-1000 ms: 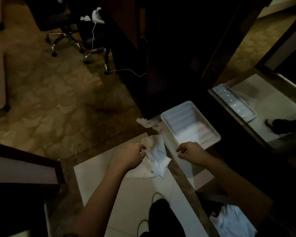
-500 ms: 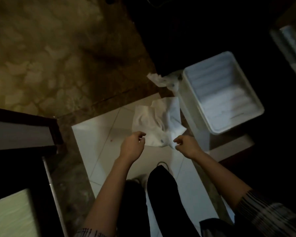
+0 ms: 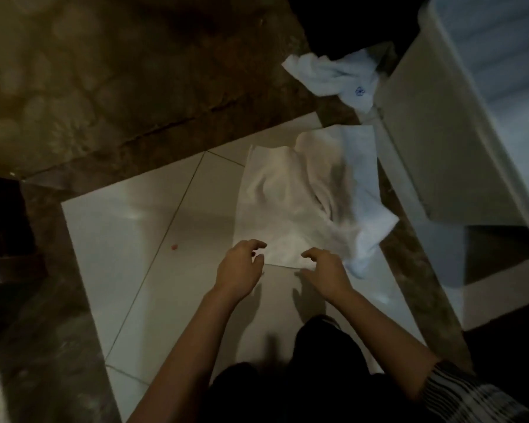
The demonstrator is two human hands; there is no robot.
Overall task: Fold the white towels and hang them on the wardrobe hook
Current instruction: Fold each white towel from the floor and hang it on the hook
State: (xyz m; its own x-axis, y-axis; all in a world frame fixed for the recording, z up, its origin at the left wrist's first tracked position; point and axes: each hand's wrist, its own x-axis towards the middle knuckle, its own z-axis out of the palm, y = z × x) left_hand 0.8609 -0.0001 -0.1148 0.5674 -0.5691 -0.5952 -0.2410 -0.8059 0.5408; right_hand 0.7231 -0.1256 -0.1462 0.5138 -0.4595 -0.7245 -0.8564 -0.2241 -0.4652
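Observation:
A white towel (image 3: 300,203) lies rumpled and partly spread on the pale floor tiles (image 3: 129,239), its right side bunched over the dark stone border. My left hand (image 3: 240,267) hovers at the towel's near left corner with fingers loosely spread, holding nothing. My right hand (image 3: 326,268) is beside it over the near edge, fingers relaxed and apart. A second white towel (image 3: 333,76) with a small blue mark lies crumpled farther back against the bin. No wardrobe hook is in view.
A large white plastic bin (image 3: 434,141) stands at the right, close to both towels. Brown patterned carpet (image 3: 104,71) fills the far left. A dark furniture edge (image 3: 9,221) sits at the left. My dark-clothed legs (image 3: 318,361) are below the hands.
The view has dropped much closer to the floor. The towel that hung from my hands a second ago now lies on the tiles, and both hands have let go and moved together at its near edge.

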